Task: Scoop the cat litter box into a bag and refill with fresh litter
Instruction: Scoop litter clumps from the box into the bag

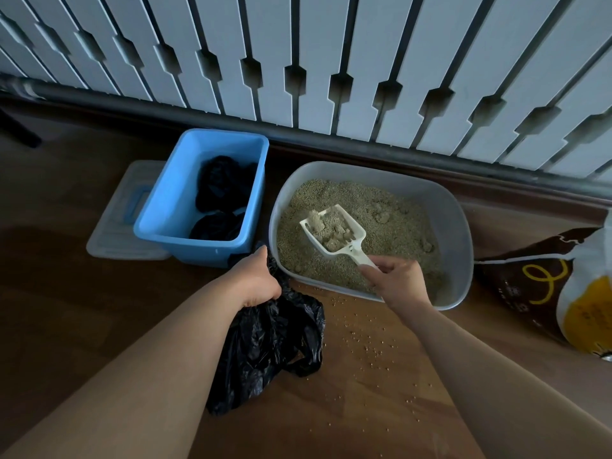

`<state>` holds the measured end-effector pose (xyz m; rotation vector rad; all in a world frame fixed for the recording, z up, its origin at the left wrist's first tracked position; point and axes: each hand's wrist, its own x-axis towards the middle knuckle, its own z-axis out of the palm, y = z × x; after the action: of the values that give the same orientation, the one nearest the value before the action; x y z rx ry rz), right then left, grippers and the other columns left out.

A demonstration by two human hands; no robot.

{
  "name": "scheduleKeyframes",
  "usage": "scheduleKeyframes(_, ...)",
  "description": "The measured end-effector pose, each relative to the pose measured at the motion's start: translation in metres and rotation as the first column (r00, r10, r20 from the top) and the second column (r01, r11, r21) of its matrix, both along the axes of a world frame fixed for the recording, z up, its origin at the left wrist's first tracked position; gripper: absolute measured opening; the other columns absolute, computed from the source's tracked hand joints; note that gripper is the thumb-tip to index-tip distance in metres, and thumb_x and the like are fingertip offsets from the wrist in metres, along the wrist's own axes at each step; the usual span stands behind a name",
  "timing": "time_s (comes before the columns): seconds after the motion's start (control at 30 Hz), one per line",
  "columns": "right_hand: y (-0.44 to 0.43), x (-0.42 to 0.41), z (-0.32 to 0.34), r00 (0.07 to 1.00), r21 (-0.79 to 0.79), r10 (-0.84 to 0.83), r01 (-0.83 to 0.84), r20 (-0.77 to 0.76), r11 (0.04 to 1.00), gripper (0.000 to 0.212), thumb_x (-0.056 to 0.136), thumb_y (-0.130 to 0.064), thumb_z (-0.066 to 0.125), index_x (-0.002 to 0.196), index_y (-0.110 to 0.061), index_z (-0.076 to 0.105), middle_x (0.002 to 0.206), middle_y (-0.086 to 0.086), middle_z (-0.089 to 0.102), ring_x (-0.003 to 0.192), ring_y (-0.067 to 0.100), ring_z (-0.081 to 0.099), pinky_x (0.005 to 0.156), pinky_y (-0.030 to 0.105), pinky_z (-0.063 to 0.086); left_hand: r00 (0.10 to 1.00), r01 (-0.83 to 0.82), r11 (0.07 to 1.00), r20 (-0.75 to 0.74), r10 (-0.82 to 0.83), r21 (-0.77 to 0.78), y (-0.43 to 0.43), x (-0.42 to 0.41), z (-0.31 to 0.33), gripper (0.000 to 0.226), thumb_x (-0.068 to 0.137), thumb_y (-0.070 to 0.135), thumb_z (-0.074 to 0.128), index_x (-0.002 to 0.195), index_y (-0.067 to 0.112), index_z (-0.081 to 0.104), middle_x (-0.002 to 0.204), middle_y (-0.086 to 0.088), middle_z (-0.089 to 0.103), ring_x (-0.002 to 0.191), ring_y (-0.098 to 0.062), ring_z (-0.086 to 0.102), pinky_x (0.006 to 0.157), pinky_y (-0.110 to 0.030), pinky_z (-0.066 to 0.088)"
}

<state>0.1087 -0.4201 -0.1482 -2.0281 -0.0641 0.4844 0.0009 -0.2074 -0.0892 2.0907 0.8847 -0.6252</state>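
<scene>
A grey litter box full of beige litter sits on the wooden floor by the radiator. My right hand grips the handle of a white scoop, which is held over the litter with several clumps in it. My left hand grips the top of a crumpled black plastic bag lying on the floor just left of the box. A brown, white and yellow sack of litter lies at the right edge.
A blue plastic bin with black bags inside stands left of the litter box, its clear lid flat on the floor beside it. Spilled litter grains dot the floor in front of the box. A white radiator runs along the back.
</scene>
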Motion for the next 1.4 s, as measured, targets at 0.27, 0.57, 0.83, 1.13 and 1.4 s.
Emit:
scheduleKeyframes(0.27,-0.002,-0.001,0.005,1.0,-0.013,0.005,-0.005,-0.003,1.0,0.013,0.08,-0.022,0.078,0.093,-0.024,0.078,0.062,-0.006,0.07,0.058,0.014,0.059,0.058,0.033,0.051,1.0,-0.006,1.0,0.002,0.006,0.009,0.0,-0.003,0.003,0.094,0.085,0.006,0.061,0.155,0.024,-0.001,0.15,-0.007,0.033,0.068,-0.002,0.037,0.08,-0.025,0.039)
scheduleKeyframes(0.57,0.001,-0.004,0.011,1.0,-0.021,0.024,-0.024,-0.012,0.999,0.012,0.081,-0.022,0.077,0.092,-0.024,0.077,0.058,-0.009,0.067,0.053,0.012,0.056,0.058,0.033,0.05,1.0,-0.026,1.0,0.013,0.026,0.018,0.007,-0.014,0.007,0.086,0.088,0.007,0.056,0.155,0.025,0.004,0.141,-0.005,0.042,0.069,-0.003,0.041,0.063,-0.019,0.039)
scheduleKeyframes(0.83,0.0,-0.009,0.016,0.999,-0.074,0.049,-0.05,-0.008,0.996,0.009,0.08,-0.026,0.078,0.089,-0.028,0.077,0.062,-0.006,0.068,0.049,0.008,0.055,0.052,0.029,0.046,0.991,-0.065,0.998,0.115,0.062,0.023,0.02,-0.034,0.013,0.043,0.086,-0.006,0.047,0.097,0.032,0.064,0.11,-0.008,0.062,0.056,-0.018,0.048,0.05,-0.029,0.039)
scheduleKeyframes(1.13,-0.004,-0.011,0.025,0.992,-0.163,0.121,-0.123,-0.025,0.979,0.007,0.08,-0.025,0.079,0.085,-0.03,0.076,0.062,-0.002,0.069,0.049,0.013,0.05,0.051,0.03,0.043,1.0,-0.029,0.994,-0.01,0.03,0.104,0.03,-0.064,0.023,0.044,0.093,-0.006,0.038,0.105,0.016,0.074,0.11,-0.004,0.063,0.091,-0.02,0.061,0.071,-0.02,0.046)
scheduleKeyframes(1.4,0.0,-0.018,0.053,0.982,-0.203,0.187,-0.182,0.002,0.962,0.008,0.08,-0.027,0.078,0.088,-0.028,0.077,0.06,-0.003,0.067,0.048,0.011,0.052,0.049,0.026,0.043,0.994,-0.042,0.998,-0.099,0.047,0.052,0.044,-0.088,0.022,0.082,0.084,0.017,0.071,0.152,0.013,0.025,0.145,-0.008,0.04,0.126,-0.024,0.046,0.099,-0.03,0.043)
